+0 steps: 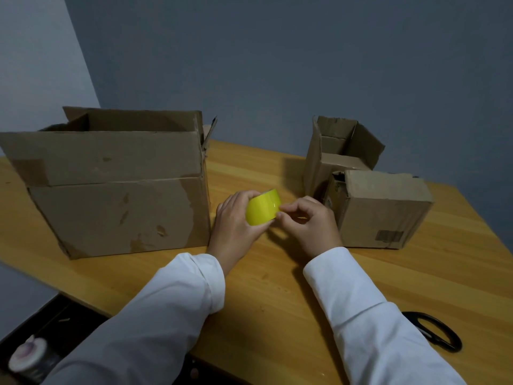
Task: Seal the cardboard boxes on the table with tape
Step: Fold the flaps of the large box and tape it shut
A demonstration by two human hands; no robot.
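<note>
A yellow tape roll [262,207] is held above the middle of the wooden table [277,287]. My left hand [234,226] grips the roll from the left. My right hand [308,225] pinches at the roll's right edge with thumb and fingertips. A large cardboard box [116,195] stands to the left with its top flaps open. On the right, a small box [383,209] lies on its side with its open end facing left. Behind it stands another small box [336,154] with its flaps up.
Black-handled scissors [433,330] lie near the table's front right edge, partly behind my right sleeve. Below the table's left edge sits a dark tray with a pale roll [26,357]. A grey wall rises behind the table.
</note>
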